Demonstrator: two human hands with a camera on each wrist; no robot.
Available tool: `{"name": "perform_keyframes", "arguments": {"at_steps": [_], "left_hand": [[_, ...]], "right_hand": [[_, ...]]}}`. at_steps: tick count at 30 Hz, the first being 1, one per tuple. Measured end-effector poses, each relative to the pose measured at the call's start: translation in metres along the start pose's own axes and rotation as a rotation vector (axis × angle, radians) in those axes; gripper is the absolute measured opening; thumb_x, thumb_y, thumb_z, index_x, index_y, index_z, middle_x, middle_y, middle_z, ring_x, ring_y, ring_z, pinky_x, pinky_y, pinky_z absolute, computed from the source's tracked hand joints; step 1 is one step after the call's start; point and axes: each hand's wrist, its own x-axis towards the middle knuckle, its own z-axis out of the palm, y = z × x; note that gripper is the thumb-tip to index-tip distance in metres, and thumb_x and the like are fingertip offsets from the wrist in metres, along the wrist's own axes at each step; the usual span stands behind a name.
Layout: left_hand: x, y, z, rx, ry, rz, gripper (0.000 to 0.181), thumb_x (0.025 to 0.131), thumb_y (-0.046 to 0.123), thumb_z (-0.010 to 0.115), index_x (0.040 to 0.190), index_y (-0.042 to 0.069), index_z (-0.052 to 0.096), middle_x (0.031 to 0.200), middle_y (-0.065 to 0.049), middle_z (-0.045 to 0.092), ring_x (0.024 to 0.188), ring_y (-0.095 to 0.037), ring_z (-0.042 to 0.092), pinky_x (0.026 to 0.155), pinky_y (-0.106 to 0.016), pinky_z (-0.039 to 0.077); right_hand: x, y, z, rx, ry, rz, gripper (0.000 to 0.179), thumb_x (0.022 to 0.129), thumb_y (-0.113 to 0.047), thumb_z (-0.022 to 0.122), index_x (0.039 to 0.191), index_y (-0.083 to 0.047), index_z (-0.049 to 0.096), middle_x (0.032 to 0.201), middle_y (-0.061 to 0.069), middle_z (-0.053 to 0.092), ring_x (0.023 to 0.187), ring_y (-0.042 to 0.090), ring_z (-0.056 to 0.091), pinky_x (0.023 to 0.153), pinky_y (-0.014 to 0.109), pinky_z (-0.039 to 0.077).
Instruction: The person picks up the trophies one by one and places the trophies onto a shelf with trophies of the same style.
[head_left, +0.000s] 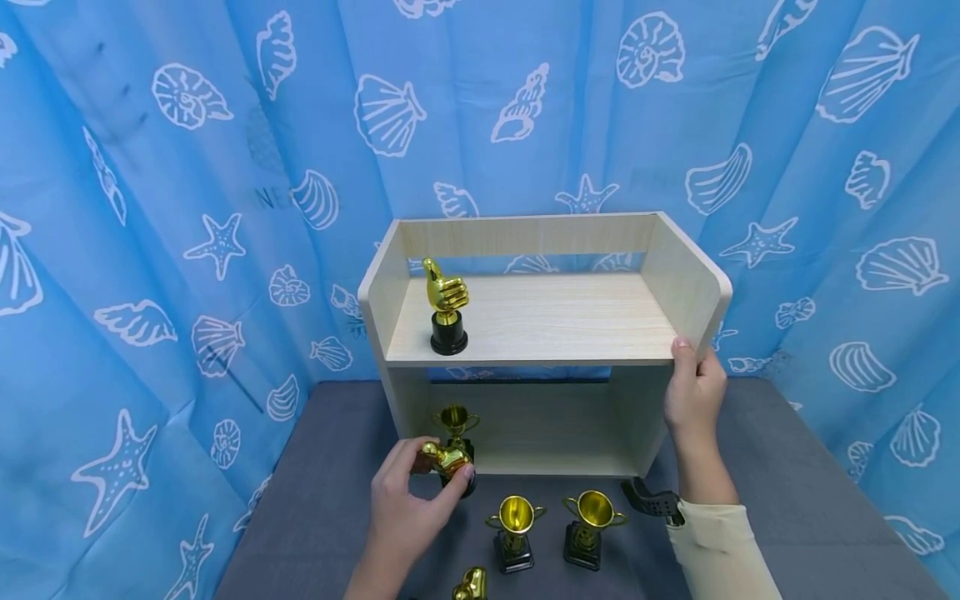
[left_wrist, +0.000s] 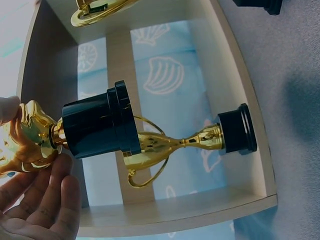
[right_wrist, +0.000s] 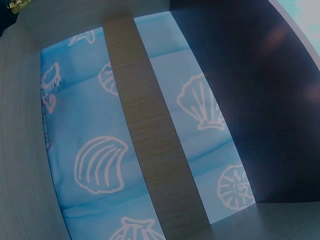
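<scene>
My left hand holds a golden thumbs-up trophy by its gold top, tilted, in front of the lower compartment of a pale wooden shelf. In the left wrist view the trophy's black base points toward the shelf and overlaps a golden cup trophy standing in that compartment. With thumb and fingers, my right hand grips the front edge of the shelf's right side panel. Another thumbs-up trophy stands upright at the left of the upper shelf. The right wrist view shows the lower compartment's interior, without the hand.
Two golden cup trophies, a left one and a right one, stand on the grey table before the shelf. A further gold piece is cut off by the bottom edge. Blue shell-patterned curtains surround the table.
</scene>
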Motion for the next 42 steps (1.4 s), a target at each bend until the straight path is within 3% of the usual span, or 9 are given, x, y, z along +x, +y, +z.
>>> {"name": "perform_keyframes", "arguments": {"at_steps": [9, 22, 26, 31, 42], "left_hand": [[0.0007, -0.0001, -0.0005, 0.016, 0.004, 0.006, 0.041, 0.081, 0.029, 0.095, 0.114, 0.02, 0.073, 0.103, 0.01, 0.067, 0.086, -0.005, 0.066, 0.074, -0.028, 0.06], [0.0041, 0.0031, -0.0017, 0.021, -0.015, 0.017, 0.04, 0.082, 0.03, 0.094, 0.114, 0.021, 0.073, 0.104, 0.01, 0.067, 0.087, -0.005, 0.066, 0.075, -0.028, 0.06], [0.0051, 0.0028, -0.0013, 0.029, -0.019, 0.022, 0.041, 0.081, 0.031, 0.095, 0.114, 0.021, 0.073, 0.104, 0.011, 0.067, 0.087, -0.004, 0.065, 0.075, -0.027, 0.06], [0.0058, 0.0037, -0.0015, 0.03, -0.014, 0.031, 0.042, 0.08, 0.031, 0.096, 0.113, 0.021, 0.073, 0.103, 0.012, 0.067, 0.087, -0.003, 0.065, 0.075, -0.027, 0.061], [0.0074, 0.005, -0.0019, 0.035, -0.015, 0.042, 0.041, 0.081, 0.032, 0.095, 0.114, 0.021, 0.073, 0.103, 0.011, 0.067, 0.087, -0.004, 0.065, 0.074, -0.027, 0.06]], "right_hand": [[-0.0001, 0.0003, -0.0005, 0.014, -0.007, 0.003, 0.05, 0.111, -0.035, 0.044, 0.147, -0.003, 0.06, 0.15, 0.016, 0.063, 0.133, 0.032, 0.058, 0.117, 0.062, 0.041], [-0.0004, 0.0003, -0.0006, -0.01, 0.006, 0.003, 0.05, 0.111, -0.037, 0.046, 0.144, -0.003, 0.063, 0.146, 0.015, 0.066, 0.12, 0.019, 0.06, 0.108, 0.052, 0.046], [0.0005, 0.0004, -0.0005, -0.006, 0.011, -0.002, 0.05, 0.111, -0.037, 0.046, 0.144, -0.002, 0.063, 0.146, 0.016, 0.066, 0.122, 0.022, 0.061, 0.11, 0.052, 0.045], [0.0009, 0.0001, -0.0008, 0.016, -0.003, -0.017, 0.05, 0.111, -0.036, 0.046, 0.146, -0.002, 0.061, 0.148, 0.016, 0.064, 0.129, 0.029, 0.059, 0.116, 0.061, 0.042], [-0.0005, -0.0006, -0.0013, 0.006, -0.008, -0.007, 0.051, 0.111, -0.037, 0.045, 0.145, -0.003, 0.061, 0.148, 0.016, 0.064, 0.128, 0.029, 0.06, 0.114, 0.061, 0.043]]}}
